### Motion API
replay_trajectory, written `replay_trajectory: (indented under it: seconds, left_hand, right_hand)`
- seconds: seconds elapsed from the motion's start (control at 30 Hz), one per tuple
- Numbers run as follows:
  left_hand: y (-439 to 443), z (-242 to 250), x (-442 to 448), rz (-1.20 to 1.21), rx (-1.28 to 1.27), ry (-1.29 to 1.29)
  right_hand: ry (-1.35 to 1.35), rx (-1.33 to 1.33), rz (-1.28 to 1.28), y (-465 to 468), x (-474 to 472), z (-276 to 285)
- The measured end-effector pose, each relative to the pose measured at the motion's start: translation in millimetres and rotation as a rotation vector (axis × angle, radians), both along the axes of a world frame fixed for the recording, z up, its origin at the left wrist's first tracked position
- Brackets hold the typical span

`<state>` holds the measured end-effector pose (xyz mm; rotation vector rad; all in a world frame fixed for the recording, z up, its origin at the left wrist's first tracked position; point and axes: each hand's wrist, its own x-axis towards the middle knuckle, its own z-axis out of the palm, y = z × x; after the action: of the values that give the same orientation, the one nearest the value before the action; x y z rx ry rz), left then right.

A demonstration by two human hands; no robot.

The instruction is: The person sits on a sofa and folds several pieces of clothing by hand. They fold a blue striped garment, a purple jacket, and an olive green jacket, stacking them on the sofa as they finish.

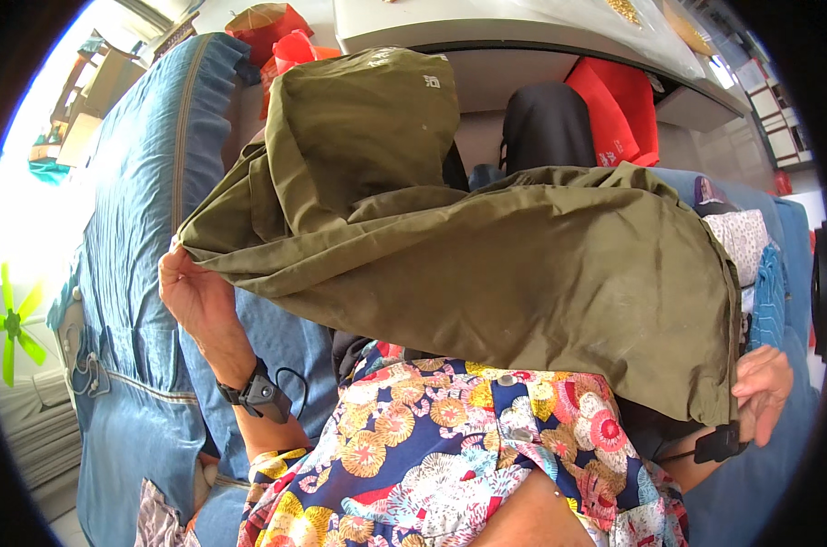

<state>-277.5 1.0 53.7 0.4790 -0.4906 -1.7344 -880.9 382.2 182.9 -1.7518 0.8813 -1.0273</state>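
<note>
An olive-green cloth garment [509, 273], which looks like a pair of trousers, lies stretched over my lap. My left hand [195, 294] pinches its gathered edge at the left. At the lower right my right hand [762, 390] is on the garment's far end, thumb at the hem, the fingers partly hidden behind one another. One part of the cloth [372, 130] hangs away over my knee and bears pale printed writing. Both wrists wear black strapped devices.
I sit on a sofa with a blue cover [140, 143]. Folded clothes [738, 239] lie at the right. A white table [523, 24] stands in front, with a red bag [615, 116] beside my dark-clad knee. A green-bladed fan [13, 324] is at the far left.
</note>
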Motion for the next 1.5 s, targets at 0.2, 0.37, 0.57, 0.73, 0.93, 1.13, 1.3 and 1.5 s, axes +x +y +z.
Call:
replay_trajectory:
  seconds: [0.2, 0.37, 0.57, 0.73, 0.93, 1.13, 1.3, 1.5]
  left_hand:
    - [-4.4, -4.6, 6.6, -0.066, -0.072, 0.042]
    - [-2.4, -0.7, 5.0, -0.058, -0.062, -0.054]
    - [1.9, 13.2, -4.2, -0.025, -0.102, -0.081]
    - [13.1, 28.5, -20.4, 0.048, -0.117, -0.148]
    - [23.9, 46.2, -30.8, 0.053, -0.11, -0.168]
    - [18.6, 40.0, -30.9, 0.041, -0.136, -0.164]
    - [16.4, 34.1, -33.4, 0.078, -0.136, -0.116]
    - [18.4, 31.3, -37.7, -0.071, -0.185, -0.05]
  right_hand:
    - [0.64, 0.277, -0.676, -30.9, 56.7, 52.3]
    - [0.905, 0.169, -0.622, -111.5, 57.8, 63.8]
    - [0.816, -0.067, -0.197, -236.6, 70.4, 31.9]
    - [0.682, 0.119, 0.092, -314.3, 105.2, -54.5]
    - [0.586, 0.23, 0.408, -316.4, 139.3, -114.5]
    - [0.568, 0.174, 0.099, -296.4, 129.5, -93.1]
    - [0.282, 0.247, -0.409, -279.5, 87.8, -62.3]
    - [0.142, -0.16, -0.951, -238.0, -16.8, -38.7]
